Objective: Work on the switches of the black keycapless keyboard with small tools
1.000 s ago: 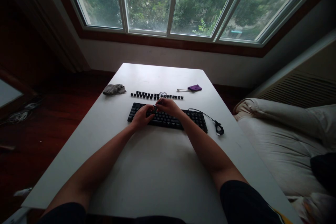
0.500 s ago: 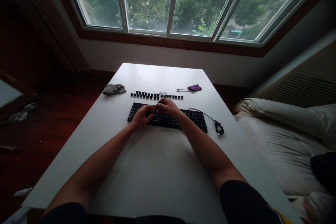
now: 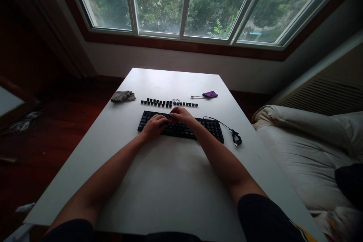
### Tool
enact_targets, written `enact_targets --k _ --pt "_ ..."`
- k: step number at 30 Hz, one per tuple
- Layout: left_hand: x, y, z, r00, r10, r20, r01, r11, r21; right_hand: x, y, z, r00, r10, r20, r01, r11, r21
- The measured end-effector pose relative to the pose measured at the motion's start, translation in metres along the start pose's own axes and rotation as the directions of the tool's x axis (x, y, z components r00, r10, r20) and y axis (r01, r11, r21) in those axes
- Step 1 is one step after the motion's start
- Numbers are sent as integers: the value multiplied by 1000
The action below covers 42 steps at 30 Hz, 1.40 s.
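Note:
A black keyboard point(image 3: 208, 127) lies across the middle of the white table point(image 3: 170, 181). My left hand point(image 3: 153, 125) rests on its left half, fingers loosely bent over the keys with nothing held that I can see. My right hand point(image 3: 181, 115) sits at the keyboard's upper middle. Its fingertips are pinched together right beside the left fingertips, and what they hold is too small to make out. Just beyond the keyboard, a row of loose black keycaps point(image 3: 159, 102) lies with a small wire loop point(image 3: 176, 101) among them.
A crumpled grey cloth point(image 3: 123, 96) lies at the table's left. A purple cloth point(image 3: 210, 94) with a thin stick lies at the back right. The keyboard's cable and plug point(image 3: 235, 136) trail to the right. A bed with pale bedding point(image 3: 306, 151) stands to the right of the table.
My right hand has come down slightly onto the keys and closer to my left fingertips. My left hand has barely shifted. Nothing else has moved.

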<state>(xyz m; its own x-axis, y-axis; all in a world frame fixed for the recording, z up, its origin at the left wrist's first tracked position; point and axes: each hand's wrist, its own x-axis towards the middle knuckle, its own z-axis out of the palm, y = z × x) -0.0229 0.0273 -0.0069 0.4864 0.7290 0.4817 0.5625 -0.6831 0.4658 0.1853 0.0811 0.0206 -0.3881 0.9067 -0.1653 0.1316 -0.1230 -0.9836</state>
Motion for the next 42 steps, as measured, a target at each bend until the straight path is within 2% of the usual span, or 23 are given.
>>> enact_targets --k 7,11,15,18,21,23,25,27,29,32,39,42 --pt "0 5 -1 998 -6 -58 10 998 64 2 1 1 999 41 -33 -41 999 -7" --pt "-1 4 -1 992 -70 -102 81 991 105 4 3 -3 995 42 -90 -47 998 -52" --pt "-2 0 0 985 -148 -83 162 968 192 6 4 -7 992 17 -122 -35 988 -150" --pt "-2 1 1 986 -157 -51 165 962 217 8 5 -10 992 -19 -127 -11 974 -225" --pt "-1 3 0 986 -158 -44 164 961 221 9 6 -10 992 -96 -83 67 952 -297" --pt "-1 5 -2 983 -171 -64 181 957 226 7 5 -10 985 -170 -32 144 906 -397" --pt "0 6 -4 972 -206 -110 227 945 235 4 4 -9 963 -268 27 242 816 -525" --pt "0 5 -7 949 -262 -177 300 922 244 -1 3 -7 932 -350 92 330 718 -612" --pt "1 3 -10 917 -314 -248 374 892 253 -4 2 -4 913 -382 141 375 652 -659" --pt "2 0 -14 879 -352 -322 442 856 268 -8 2 1 910 -379 168 375 579 -724" --pt "0 -11 -20 827 -411 -383 527 804 275 -10 10 14 933 -327 149 287 429 -856" --pt "-2 -17 -21 803 -442 -401 562 785 261 -12 11 19 938 -320 137 263 395 -880"
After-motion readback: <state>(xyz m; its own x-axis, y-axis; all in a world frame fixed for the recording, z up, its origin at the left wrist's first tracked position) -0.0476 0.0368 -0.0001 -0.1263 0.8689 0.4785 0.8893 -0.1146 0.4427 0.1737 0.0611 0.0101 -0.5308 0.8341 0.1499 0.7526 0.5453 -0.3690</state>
